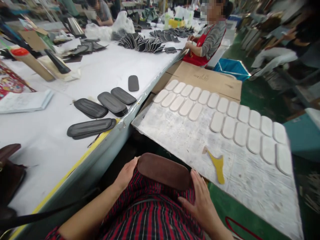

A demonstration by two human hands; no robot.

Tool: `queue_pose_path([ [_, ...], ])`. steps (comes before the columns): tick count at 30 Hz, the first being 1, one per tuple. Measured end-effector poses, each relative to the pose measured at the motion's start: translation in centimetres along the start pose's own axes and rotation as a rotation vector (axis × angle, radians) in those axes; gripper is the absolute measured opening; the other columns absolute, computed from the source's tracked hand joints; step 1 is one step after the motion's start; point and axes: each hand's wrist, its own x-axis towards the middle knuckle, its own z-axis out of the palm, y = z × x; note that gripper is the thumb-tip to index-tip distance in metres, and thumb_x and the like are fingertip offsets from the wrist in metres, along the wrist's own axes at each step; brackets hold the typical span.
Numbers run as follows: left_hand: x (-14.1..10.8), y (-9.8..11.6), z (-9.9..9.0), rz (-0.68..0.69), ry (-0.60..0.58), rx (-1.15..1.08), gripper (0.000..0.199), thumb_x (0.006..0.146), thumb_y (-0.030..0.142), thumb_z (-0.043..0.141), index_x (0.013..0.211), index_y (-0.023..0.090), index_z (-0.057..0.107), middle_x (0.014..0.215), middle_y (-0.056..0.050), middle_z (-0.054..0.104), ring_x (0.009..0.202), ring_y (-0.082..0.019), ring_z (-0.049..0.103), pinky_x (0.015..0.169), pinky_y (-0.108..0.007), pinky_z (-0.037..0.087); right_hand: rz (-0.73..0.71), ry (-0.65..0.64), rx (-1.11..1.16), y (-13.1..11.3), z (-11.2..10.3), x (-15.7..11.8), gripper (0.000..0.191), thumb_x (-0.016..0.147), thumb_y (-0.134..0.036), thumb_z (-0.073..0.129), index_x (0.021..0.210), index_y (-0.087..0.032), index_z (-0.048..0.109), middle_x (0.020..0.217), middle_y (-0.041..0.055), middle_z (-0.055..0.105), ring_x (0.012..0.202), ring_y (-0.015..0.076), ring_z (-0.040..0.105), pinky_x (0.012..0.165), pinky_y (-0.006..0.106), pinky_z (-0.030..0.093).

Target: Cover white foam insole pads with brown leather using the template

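Note:
A long brown leather piece (pixel 163 170) with rounded ends lies over my lap, tilted down to the right. At its left end my left hand (pixel 127 173) is closed on the edge, with some fingers hidden. My right hand (pixel 200 196) is beside the right end; its fingers are stretched out along the edge and the thumb stands apart over the striped cloth. On the grey board to the right, pale oval pieces (pixel 185 107) lie in two rows. A yellow spreader (pixel 218 166) rests on the same board, near my right hand.
Dark oval pieces (pixel 91 128) lie in small stacks on the white table (pixel 100 73) at left. A brown bag (pixel 10 170) and an orange-topped cylinder (pixel 32 63) are there too. Beyond the board (pixel 250 200) are cardboard (pixel 207 76), a blue bin (pixel 231 69) and a person in a red apron (pixel 203 50).

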Motion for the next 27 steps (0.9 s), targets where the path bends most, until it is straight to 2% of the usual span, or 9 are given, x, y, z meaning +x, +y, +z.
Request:
queue_pose_path([
  [3,0.3,-0.7,-1.0,-0.006,-0.145,-0.205,0.070,0.085,0.059,0.014,0.125,0.011,0.045,0.125,-0.012,0.053,0.115,-0.022,0.049,0.099,-0.038,0.037,0.130,-0.094,0.225,1.9,0.4,1.0,0.096,0.070,-0.043,0.062,0.141,-0.014,0.005,0.144,0.0154,0.019,0.132,0.0285,0.020,0.105,0.048,0.024],
  [4,0.3,-1.0,-1.1,0.033,-0.169,-0.214,0.071,0.083,0.061,0.016,0.126,0.011,0.043,0.128,-0.013,0.051,0.117,-0.023,0.047,0.100,-0.038,0.036,0.142,-0.149,0.315,2.2,0.9,1.3,0.097,0.067,-0.042,0.065,0.141,-0.015,0.007,0.143,0.0157,0.022,0.131,0.0286,0.023,0.105,0.048,0.024],
  [6,0.2,-1.4,-1.1,0.142,-0.174,-0.131,0.071,0.078,0.063,0.036,0.128,0.012,0.040,0.131,-0.012,0.046,0.121,-0.024,0.042,0.103,-0.038,0.033,0.162,-0.245,0.508,2.3,2.0,1.9,0.095,0.064,-0.039,0.069,0.139,-0.015,0.015,0.138,0.0161,0.034,0.126,0.0284,0.033,0.104,0.047,0.027],
  [9,-0.3,-1.2,-0.6,0.203,-0.132,0.013,0.070,0.070,0.046,0.063,0.128,0.014,0.039,0.128,-0.011,0.050,0.118,-0.025,0.045,0.102,-0.038,0.034,0.222,-0.282,0.704,1.6,3.2,2.5,0.086,0.062,-0.039,0.071,0.133,-0.014,0.028,0.125,0.0151,0.050,0.115,0.0277,0.048,0.099,0.045,0.035],
  [12,-0.7,-0.6,0.2,0.176,-0.091,-0.033,0.059,0.073,0.037,0.062,0.123,0.014,0.042,0.120,-0.010,0.056,0.111,-0.023,0.051,0.098,-0.037,0.038,0.277,-0.239,0.727,0.5,3.2,2.7,0.082,0.061,-0.040,0.071,0.128,-0.014,0.033,0.118,0.0153,0.055,0.109,0.0277,0.052,0.096,0.045,0.039],
  [16,-0.9,-0.6,0.5,0.136,-0.042,-0.112,0.056,0.074,0.040,0.059,0.122,0.014,0.045,0.120,-0.008,0.057,0.114,-0.023,0.049,0.101,-0.037,0.034,0.288,-0.165,0.723,-0.4,2.5,2.6,0.079,0.059,-0.039,0.073,0.125,-0.014,0.038,0.117,0.0153,0.056,0.108,0.0276,0.053,0.096,0.044,0.039],
  [22,-0.2,-2.1,-0.1,0.008,-0.188,-0.475,0.062,0.086,0.056,0.023,0.129,0.015,0.040,0.131,-0.010,0.048,0.120,-0.022,0.044,0.102,-0.039,0.034,0.303,-0.131,0.728,-0.8,2.6,2.2,0.079,0.058,-0.039,0.074,0.124,-0.014,0.039,0.115,0.0145,0.058,0.105,0.0266,0.055,0.095,0.043,0.041],
  [24,-0.1,-2.3,-0.4,0.034,-0.200,-0.447,0.062,0.085,0.056,0.027,0.131,0.016,0.039,0.133,-0.009,0.046,0.121,-0.022,0.043,0.103,-0.038,0.033,0.324,-0.138,0.717,-0.9,2.7,2.2,0.079,0.058,-0.039,0.074,0.124,-0.013,0.038,0.116,0.0148,0.058,0.107,0.0272,0.054,0.096,0.044,0.039],
  [27,-0.2,-2.0,-0.9,0.125,-0.176,-0.255,0.058,0.081,0.049,0.046,0.129,0.016,0.041,0.133,-0.007,0.045,0.124,-0.022,0.039,0.107,-0.038,0.027,0.333,-0.159,0.717,-1.1,2.6,2.3,0.079,0.060,-0.040,0.073,0.125,-0.013,0.037,0.119,0.0153,0.055,0.111,0.0272,0.052,0.098,0.044,0.037],
])
